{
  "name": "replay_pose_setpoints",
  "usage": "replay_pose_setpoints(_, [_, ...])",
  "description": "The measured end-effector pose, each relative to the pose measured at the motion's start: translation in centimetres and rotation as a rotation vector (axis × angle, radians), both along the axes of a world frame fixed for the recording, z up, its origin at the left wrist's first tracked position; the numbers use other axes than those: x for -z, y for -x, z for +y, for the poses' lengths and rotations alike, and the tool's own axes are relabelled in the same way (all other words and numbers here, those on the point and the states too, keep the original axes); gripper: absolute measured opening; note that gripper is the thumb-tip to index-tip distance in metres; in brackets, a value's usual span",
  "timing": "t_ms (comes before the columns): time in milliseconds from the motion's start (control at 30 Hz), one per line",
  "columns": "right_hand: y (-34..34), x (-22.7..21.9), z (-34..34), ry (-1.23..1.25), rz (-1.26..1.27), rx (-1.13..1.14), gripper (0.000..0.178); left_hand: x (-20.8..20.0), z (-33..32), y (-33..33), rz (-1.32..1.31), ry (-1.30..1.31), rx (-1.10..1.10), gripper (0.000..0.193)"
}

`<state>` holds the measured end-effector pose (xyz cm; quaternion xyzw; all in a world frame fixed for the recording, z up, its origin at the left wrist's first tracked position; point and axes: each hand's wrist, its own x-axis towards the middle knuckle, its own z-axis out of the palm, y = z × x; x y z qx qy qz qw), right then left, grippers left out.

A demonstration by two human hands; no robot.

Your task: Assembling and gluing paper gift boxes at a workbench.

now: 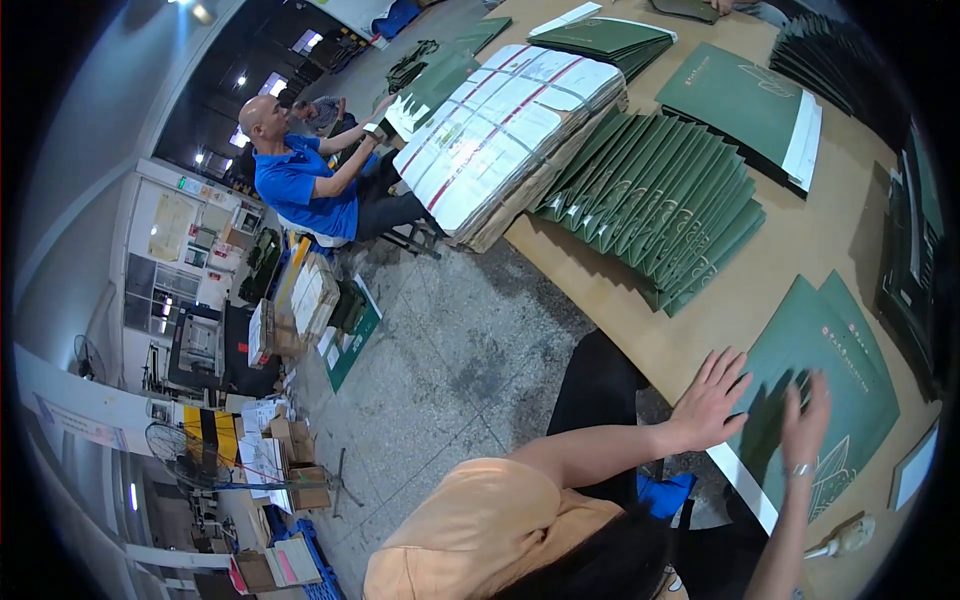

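Green flat paper bags (850, 400) with a pale leaf drawing and a white edge strip lie overlapping on the table in front of me. My left hand (712, 402), fingers spread, hovers at or just over their left edge; whether it touches cannot be made out. Above the middle of the top bag is my right hand (806, 425), its fingers stretched out and slightly blurred, holding nothing that I can see. It casts a dark shadow on the green paper. Beside the bags' near edge lies a small whitish tool with a thin handle (845, 538).
Folded green bags (660, 205) stand fanned along the table's left edge. Beyond are a strapped white bundle (510, 130) and a flat bag stack (735, 105). Dark green bags (915, 260) rise at the right. A person in blue (310, 185) sits left, handling green sheets.
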<state>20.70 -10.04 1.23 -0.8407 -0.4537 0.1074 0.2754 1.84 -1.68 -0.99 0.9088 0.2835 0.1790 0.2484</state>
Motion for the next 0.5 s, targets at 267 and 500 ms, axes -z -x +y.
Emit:
replay_pose_setpoints(267, [-6.6, 2.2, 7.5, 0.306, -0.265, 0.011, 0.062, 2.9, -0.3, -2.3, -0.153, 0.046, -0.021, 0.063])
replay_pose_setpoints(500, [-9.1, 1.1, 12.4, 0.414, -0.420, -0.063, 0.040, 1.6, 1.4, -0.8, -0.041, -0.096, 0.012, 0.060])
